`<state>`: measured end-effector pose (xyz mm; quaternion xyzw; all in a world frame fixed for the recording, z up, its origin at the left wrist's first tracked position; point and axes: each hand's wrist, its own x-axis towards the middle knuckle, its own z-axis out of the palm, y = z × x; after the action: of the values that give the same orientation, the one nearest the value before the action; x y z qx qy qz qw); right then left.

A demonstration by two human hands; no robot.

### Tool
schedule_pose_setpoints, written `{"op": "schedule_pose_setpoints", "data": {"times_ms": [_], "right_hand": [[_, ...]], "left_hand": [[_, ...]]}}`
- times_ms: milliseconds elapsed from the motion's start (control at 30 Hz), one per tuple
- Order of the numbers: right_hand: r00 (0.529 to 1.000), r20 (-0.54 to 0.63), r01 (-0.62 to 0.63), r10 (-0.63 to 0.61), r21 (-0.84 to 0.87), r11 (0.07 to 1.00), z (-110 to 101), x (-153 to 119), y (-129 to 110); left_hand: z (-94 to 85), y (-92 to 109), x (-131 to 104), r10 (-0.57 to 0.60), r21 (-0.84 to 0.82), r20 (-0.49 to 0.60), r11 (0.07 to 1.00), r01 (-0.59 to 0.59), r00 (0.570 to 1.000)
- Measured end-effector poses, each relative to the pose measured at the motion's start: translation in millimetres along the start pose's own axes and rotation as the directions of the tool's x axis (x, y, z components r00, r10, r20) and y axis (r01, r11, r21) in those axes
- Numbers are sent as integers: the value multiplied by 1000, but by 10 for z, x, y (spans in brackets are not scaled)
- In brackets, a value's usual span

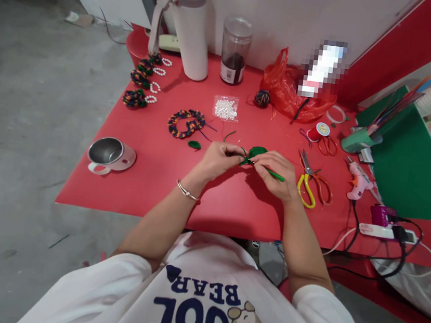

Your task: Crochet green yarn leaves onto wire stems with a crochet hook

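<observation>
My left hand point(221, 161) pinches a small piece of dark green crochet work between thumb and fingers. In my right hand point(277, 174) is a crochet hook with a green handle point(276, 176), its tip meeting the work at my left fingertips. Green yarn point(258, 151) lies just behind the two hands. Left of my left hand rests a small green crocheted leaf point(194, 144). Beyond it lies a curled multicoloured crocheted strip point(181, 124) with loose yarn ends. Part of the held piece is hidden by my fingers.
Pliers point(307, 186), scissors point(327, 145), a thread spool point(318, 132) and a pink glue gun point(359, 182) lie to the right, with a power strip point(383, 233). A metal-lined mug point(110, 155) stands left. Behind are a bead packet point(225, 109), yarn ball point(262, 98), jar point(235, 51) and tall flask point(192, 33).
</observation>
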<state>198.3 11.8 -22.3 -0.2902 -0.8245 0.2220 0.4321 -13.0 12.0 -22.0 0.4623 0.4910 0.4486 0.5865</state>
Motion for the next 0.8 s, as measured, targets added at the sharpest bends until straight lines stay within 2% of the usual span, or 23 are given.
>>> {"op": "schedule_pose_setpoints", "data": {"times_ms": [100, 233, 367, 500, 700, 800], "right_hand": [[993, -5, -113, 114, 77, 991, -27, -23, -28], [960, 13, -275, 278, 193, 942, -69, -45, -34], [931, 24, -356, 364, 278, 892, -81, -67, -8], [934, -2, -347, 358, 248, 905, -42, -74, -18], [982, -48, -181, 183, 39, 983, 23, -31, -120], [966, -57, -245, 252, 103, 964, 5, -45, -116]], "left_hand": [[-5, -28, -5, 41, 15, 43, 999, -42, 998], [-12, -11, -26, 44, 0, 82, 999, -44, 996], [-13, 35, -47, 24, -18, 99, 1000, -22, 995], [-6, 23, -33, 25, -38, 74, 999, -22, 997], [4, 46, -27, -15, -19, 16, 1000, 15, 1000], [5, 73, -41, -2, -11, 6, 1000, 2, 1000]]}}
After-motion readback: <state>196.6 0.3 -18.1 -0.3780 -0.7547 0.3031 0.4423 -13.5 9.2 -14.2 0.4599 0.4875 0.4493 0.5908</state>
